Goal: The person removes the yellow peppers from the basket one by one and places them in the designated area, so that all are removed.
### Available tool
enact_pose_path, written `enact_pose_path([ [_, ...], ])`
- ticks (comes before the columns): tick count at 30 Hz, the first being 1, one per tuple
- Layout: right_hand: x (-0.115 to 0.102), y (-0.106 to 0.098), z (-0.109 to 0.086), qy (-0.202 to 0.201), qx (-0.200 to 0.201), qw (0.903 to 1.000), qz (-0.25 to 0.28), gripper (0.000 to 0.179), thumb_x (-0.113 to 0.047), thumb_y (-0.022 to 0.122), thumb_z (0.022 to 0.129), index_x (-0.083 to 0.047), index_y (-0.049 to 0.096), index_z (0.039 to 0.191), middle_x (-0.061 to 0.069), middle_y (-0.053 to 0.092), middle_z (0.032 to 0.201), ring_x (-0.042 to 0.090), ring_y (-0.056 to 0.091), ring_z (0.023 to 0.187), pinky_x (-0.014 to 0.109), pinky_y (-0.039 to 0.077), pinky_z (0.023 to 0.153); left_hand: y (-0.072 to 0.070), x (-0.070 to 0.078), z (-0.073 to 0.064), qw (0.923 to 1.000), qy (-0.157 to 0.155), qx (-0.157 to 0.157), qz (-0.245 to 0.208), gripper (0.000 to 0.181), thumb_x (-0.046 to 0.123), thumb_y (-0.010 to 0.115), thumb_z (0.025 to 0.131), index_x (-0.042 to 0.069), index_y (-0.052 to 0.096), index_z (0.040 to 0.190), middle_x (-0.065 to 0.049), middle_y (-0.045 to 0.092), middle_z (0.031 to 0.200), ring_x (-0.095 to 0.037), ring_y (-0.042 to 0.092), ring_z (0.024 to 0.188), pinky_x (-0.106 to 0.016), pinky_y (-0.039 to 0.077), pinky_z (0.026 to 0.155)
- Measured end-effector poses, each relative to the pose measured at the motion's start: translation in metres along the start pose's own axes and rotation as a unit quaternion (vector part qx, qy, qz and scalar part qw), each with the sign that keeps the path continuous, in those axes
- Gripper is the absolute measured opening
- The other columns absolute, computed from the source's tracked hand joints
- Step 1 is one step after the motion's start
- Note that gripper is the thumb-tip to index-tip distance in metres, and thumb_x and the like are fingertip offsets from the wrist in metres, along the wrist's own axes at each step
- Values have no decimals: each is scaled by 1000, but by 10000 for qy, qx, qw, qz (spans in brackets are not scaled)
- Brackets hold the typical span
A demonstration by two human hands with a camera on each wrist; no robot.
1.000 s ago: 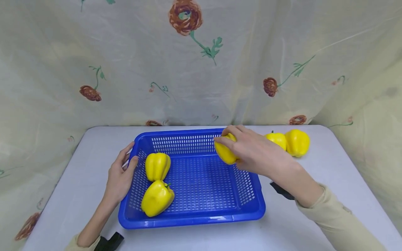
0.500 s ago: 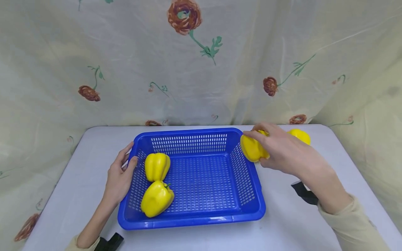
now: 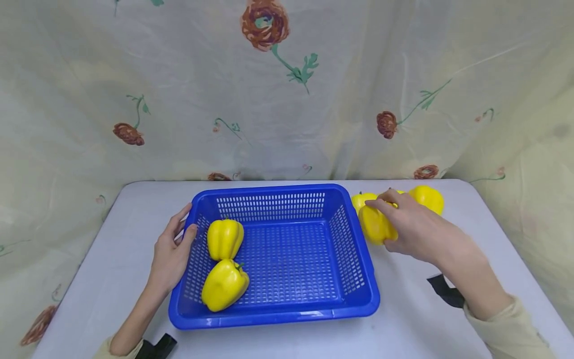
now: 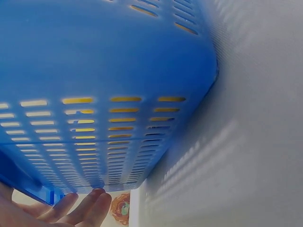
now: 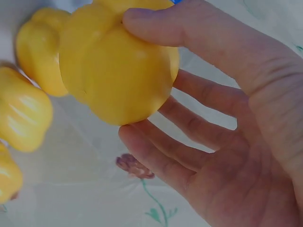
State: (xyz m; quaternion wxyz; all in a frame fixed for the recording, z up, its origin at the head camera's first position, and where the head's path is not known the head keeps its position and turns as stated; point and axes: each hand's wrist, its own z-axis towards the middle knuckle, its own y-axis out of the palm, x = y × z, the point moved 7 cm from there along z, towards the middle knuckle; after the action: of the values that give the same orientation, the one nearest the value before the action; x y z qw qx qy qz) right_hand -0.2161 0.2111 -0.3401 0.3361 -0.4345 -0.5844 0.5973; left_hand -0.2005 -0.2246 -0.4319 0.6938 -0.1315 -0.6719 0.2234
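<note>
A yellow bell pepper (image 3: 376,227) is held by my right hand (image 3: 423,227), beside the right wall of the blue basket (image 3: 273,316). In the right wrist view, the thumb lies across this pepper (image 5: 123,75) and the fingertips touch its far side. My left hand (image 3: 172,252) grips the basket's left rim, fingers outside it. Two more bell peppers lie inside at the left, an upper pepper (image 3: 225,239) and a lower pepper (image 3: 225,285). Behind the right hand, on the table, are a pepper (image 3: 362,199) near the basket and another (image 3: 428,198); a third is mostly hidden.
The basket stands on a white-covered table (image 3: 134,214). A flowered curtain (image 3: 287,124) hangs along the table's far edge. Through the basket's slots in the left wrist view, yellow shows from the peppers inside.
My right hand has carried the pepper from above the basket's right side out past the rim, rightward and closer to me. A pepper by the basket has come into sight. The left hand stays put.
</note>
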Motion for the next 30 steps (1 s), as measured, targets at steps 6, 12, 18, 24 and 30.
enact_pose_path([
  [6,3,23,-2,142,-248,9995,138,82,-7,97,76,-5,61,149,26,62,142,42,67,121,61,63,102,-1,1,0,10000,24,-1,-47,56,26,46,116,17,33,170,-27,47,166,-51,58,144,-58,56,107],
  [12,4,42,-2,83,-392,9989,236,79,-9,100,73,-6,64,144,24,66,138,39,69,118,59,64,101,-1,2,-1,9999,88,20,-51,55,25,46,116,15,34,169,-27,48,165,-51,58,143,-58,57,106],
  [18,5,56,-4,-28,-513,9982,322,80,-12,100,74,-5,63,145,24,65,138,39,68,120,58,64,101,0,1,-1,10000,26,-1,-30,55,26,45,117,16,34,170,-27,48,165,-50,60,142,-56,58,103],
  [24,8,60,-4,-65,-334,9992,209,81,-14,100,74,-6,63,146,23,65,141,40,67,123,60,62,103,-1,0,0,10000,6,23,0,55,26,45,116,17,34,170,-26,47,166,-50,60,142,-55,57,104],
  [30,6,62,-4,-212,-109,9997,-77,79,-16,99,76,-7,64,145,24,65,142,42,67,124,60,62,103,-1,-1,-1,10000,-38,-25,-12,56,26,46,116,17,32,170,-26,47,166,-49,59,143,-55,57,106],
])
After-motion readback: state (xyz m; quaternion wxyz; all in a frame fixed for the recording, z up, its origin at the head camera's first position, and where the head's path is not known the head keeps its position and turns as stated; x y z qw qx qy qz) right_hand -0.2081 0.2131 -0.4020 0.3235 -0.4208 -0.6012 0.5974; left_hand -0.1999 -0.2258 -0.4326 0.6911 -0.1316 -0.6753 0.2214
